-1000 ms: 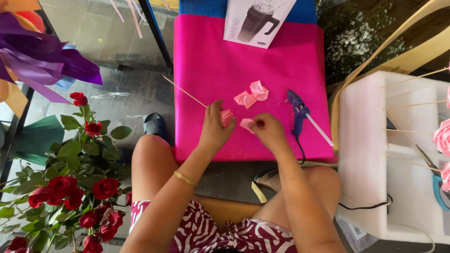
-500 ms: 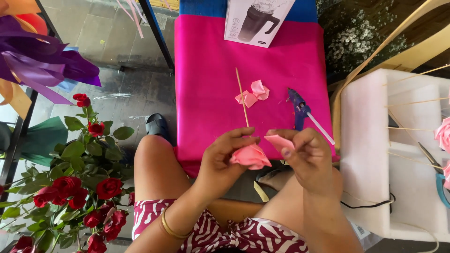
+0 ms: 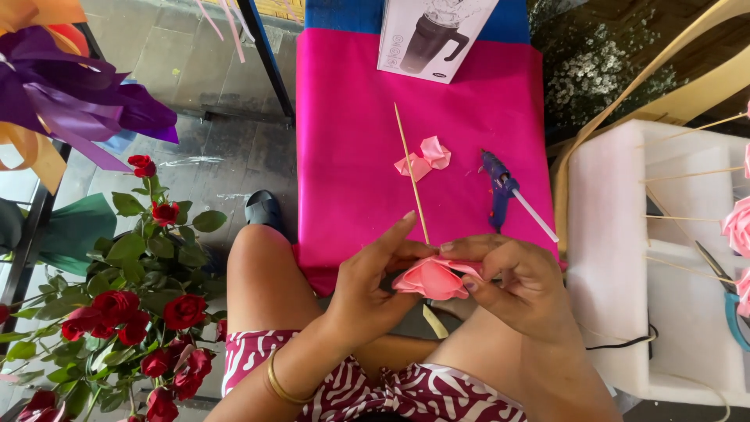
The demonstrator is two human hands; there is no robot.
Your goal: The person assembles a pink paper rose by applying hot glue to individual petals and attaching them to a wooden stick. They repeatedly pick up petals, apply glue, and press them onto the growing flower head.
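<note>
**Both hands close on a pink ribbon rose**

The left hand (image 3: 375, 285) and right hand (image 3: 516, 281) meet over the person's lap, fingers pinched around a pink ribbon rose (image 3: 433, 277) mounted on a thin wooden skewer (image 3: 410, 172) that points away, over the magenta sheet (image 3: 351, 141). On that sheet, farther off, lie loose pink ribbon petals (image 3: 423, 158) and, to their right, a blue glue gun (image 3: 498, 184). Red roses (image 3: 117, 312) stand at the near left; a white foam block (image 3: 656, 258) sits at the right.
</note>
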